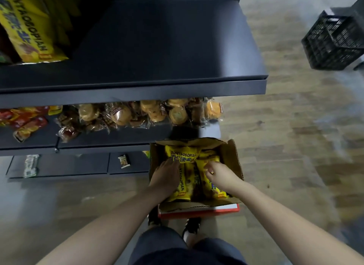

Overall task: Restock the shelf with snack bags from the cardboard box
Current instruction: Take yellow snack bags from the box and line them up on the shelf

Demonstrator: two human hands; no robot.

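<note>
An open cardboard box (233,158) stands on the floor in front of the shelf, on top of a red and white box. It holds several yellow snack bags (182,154). Both my hands reach down into it. My left hand (167,176) lies on the bags at the left, fingers spread over one. My right hand (220,174) curls its fingers round the top of a bag at the right. The dark top shelf (157,47) carries a few of the same yellow bags (29,34) at its far left.
The middle shelf holds wrapped round cakes (149,114) and red packets (23,122). Small packets lie on the bottom shelf (78,164). A black plastic crate (334,41) stands on the wooden floor at the upper right. My feet are just behind the box.
</note>
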